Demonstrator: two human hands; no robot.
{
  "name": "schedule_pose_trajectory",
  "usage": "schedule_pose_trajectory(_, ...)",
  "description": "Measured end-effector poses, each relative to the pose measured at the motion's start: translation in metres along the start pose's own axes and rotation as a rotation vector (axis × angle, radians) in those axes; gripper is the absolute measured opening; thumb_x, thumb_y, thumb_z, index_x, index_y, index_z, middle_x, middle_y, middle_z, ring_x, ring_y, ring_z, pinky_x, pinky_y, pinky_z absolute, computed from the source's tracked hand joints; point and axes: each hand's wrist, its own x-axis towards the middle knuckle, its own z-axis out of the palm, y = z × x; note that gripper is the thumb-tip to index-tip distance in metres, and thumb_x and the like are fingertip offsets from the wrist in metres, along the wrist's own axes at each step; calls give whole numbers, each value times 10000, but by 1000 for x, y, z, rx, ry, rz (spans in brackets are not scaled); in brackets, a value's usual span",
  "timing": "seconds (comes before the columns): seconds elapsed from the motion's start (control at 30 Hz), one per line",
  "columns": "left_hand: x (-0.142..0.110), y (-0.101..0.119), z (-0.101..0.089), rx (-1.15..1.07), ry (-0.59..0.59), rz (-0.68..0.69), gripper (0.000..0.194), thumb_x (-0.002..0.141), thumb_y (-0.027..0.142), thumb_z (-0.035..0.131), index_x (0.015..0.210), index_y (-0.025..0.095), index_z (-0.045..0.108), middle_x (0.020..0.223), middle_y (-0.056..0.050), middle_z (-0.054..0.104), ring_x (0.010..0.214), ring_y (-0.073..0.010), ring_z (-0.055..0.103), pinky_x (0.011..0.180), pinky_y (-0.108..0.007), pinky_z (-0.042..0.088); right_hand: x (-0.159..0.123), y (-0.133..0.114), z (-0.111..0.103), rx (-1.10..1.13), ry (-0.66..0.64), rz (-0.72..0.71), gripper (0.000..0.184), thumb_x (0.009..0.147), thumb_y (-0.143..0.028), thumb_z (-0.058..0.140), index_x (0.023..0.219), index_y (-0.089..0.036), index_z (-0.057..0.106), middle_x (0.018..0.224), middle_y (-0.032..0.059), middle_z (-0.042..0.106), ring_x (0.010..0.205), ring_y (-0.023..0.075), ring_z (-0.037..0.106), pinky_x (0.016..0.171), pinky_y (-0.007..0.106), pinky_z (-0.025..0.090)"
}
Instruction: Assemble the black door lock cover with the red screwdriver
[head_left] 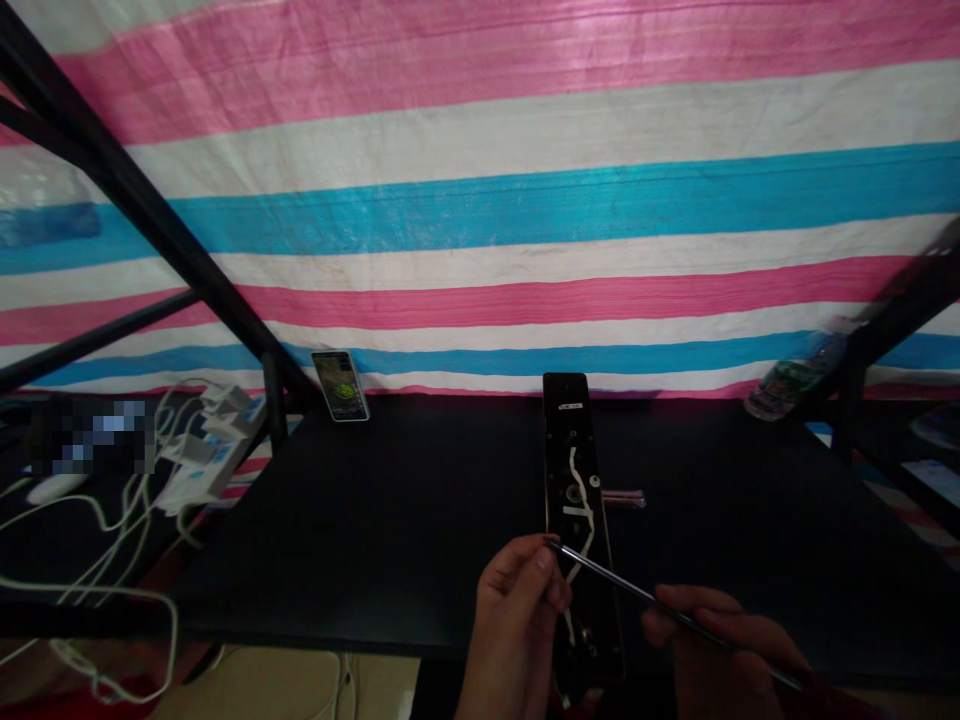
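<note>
Screwdriver (609, 577) slants over near half of long black panel (562, 430); right hand (724, 645), right of panel, grips screwdriver's rear; left hand (521, 590), at panel's left edge, fingers pinched narrow at tip, contents indiscernible; smartphone (342, 386) upright, left of panel.

the right hand (724, 640) grips a metal tool (613, 581); the left hand (519, 602) pinches its tip over a long black panel (600, 540); a phone (342, 386) leans farther back
</note>
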Motion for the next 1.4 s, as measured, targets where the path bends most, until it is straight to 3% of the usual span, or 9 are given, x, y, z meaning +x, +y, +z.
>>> schedule_pose_trajectory(0.13, 7, -4, -8, 187, -37, 69, 330, 676, 443, 881, 825, 158, 802, 615, -10, 599, 610, -107, 516, 617, -232, 427, 23, -5, -3, -56, 26, -46, 153, 928, -301, 689, 931, -164, 757, 936, 100, 779, 718, 208, 768, 609, 291, 662)
schedule_pose_trajectory(0.2, 16, -9, -14, 396, -49, 191, 292, 753, 450, 819, 831, 169, 808, 698, -44, 657, 681, -144, 580, 666, -251, 465, 43, -4, -4, -93, 51, -56, 140, 932, -276, 683, 926, -150, 744, 954, 104, 777, 755, 215, 774, 648, 290, 659)
schedule_pose_trajectory(0.27, 27, -17, -22, 616, -70, 361, 254, 811, 431, 761, 863, 188, 813, 917, -98, 727, 882, -219, 657, 798, -307, 513, 66, -1, -4, -137, 53, -62, 135, 943, -280, 667, 940, -160, 727, 978, 90, 773, 748, 208, 773, 684, 303, 652)
schedule_pose_trajectory(0.37, 45, -38, -39, 766, -51, 508, 346, 854, 429, 695, 1133, 237, 768, 1332, -121, 658, 1243, -302, 586, 1051, -421, 463, 105, 7, -1, -270, 0, -68, 143, 959, -309, 644, 961, -179, 706, 990, 79, 773, 749, 206, 772, 689, 314, 639)
schedule_pose_trajectory(0.5, 57, -68, -60, 801, -71, 419, 533, 940, 409, 577, 1442, 230, 551, 1525, -109, 514, 1431, -274, 441, 1207, -449, 315, 160, 15, 9, -509, -199, -127, 256, 976, -410, 599, 943, -185, 716, 829, 65, 778, 701, 208, 762, 664, 323, 626)
schedule_pose_trajectory(0.67, 59, -73, -69, 790, -131, 367, 554, 967, 414, 535, 1486, 227, 493, 1567, -83, 459, 1474, -256, 376, 1231, -419, 276, 208, 33, 24, -664, -351, -228, 344, 975, -488, 562, 874, -192, 705, 730, 44, 760, 679, 203, 748, 660, 311, 599)
schedule_pose_trajectory(0.8, 62, -67, -69, 766, -131, 334, 547, 948, 423, 578, 1460, 239, 528, 1538, -79, 497, 1455, -274, 404, 1217, -424, 308, 225, 52, 31, -673, -392, -274, 362, 994, -484, 516, 868, -192, 689, 715, 37, 738, 660, 185, 722, 648, 306, 580)
schedule_pose_trajectory(1.03, 64, -69, -66, 778, -51, 345, 517, 949, 421, 580, 1437, 255, 556, 1511, -56, 533, 1439, -281, 422, 1193, -397, 359, 247, 66, 25, -697, -383, -342, 334, 1003, -431, 494, 841, -193, 664, 720, 39, 708, 663, 178, 692, 635, 318, 557)
schedule_pose_trajectory(1.4, 63, -69, -68, 839, -68, 368, 504, 959, 384, 578, 1443, 247, 547, 1523, -69, 515, 1440, -275, 422, 1206, -413, 332, 251, 93, 26, -716, -459, -338, 281, 1005, -369, 493, 856, -184, 642, 733, 43, 679, 653, 167, 666, 606, 308, 533)
